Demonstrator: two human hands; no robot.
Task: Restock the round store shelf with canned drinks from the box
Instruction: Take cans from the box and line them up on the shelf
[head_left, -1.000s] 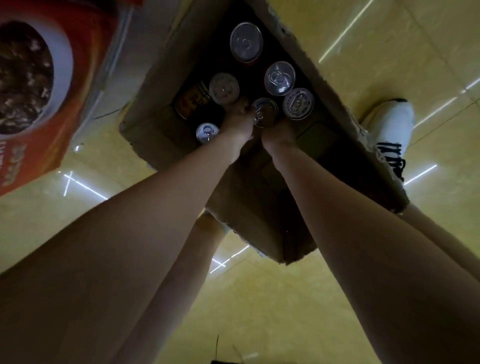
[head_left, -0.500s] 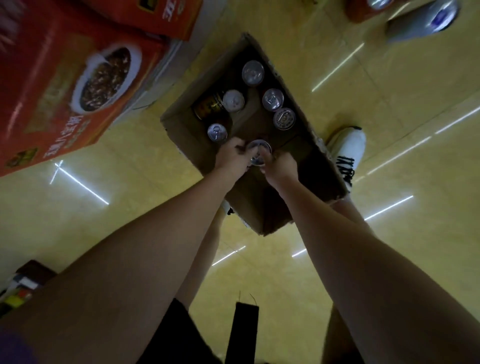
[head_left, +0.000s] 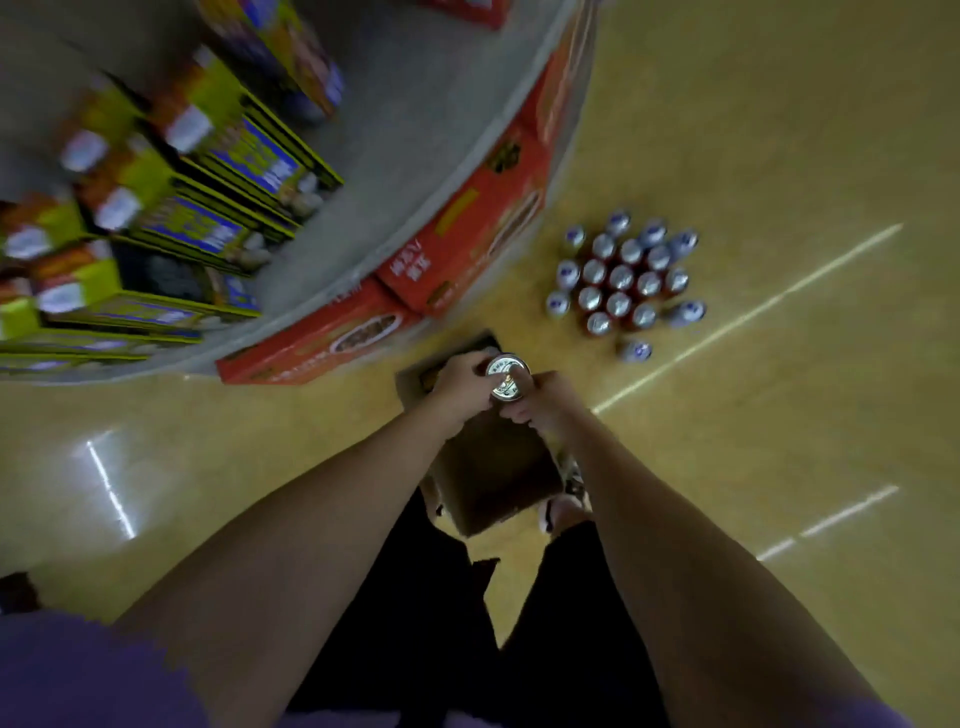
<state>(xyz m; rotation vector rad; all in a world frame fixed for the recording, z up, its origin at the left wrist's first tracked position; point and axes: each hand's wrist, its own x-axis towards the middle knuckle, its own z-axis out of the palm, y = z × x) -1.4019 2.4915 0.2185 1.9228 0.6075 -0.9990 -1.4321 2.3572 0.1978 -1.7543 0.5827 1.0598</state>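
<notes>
I hold one canned drink with a silver top between both hands, above the brown cardboard box on the floor. My left hand grips its left side and my right hand grips its right side. The box's inside is mostly hidden behind my hands and arms. The round store shelf curves across the upper left, its grey top partly bare.
Yellow and blue product boxes stand on the shelf. Red cartons line its base. A cluster of several cans stands on the yellow floor to the right. My legs and shoes sit beside the box.
Both hands have lifted a can out of the box. My head has risen, so the box looks smaller and the shelf and floor cans have come into view.
</notes>
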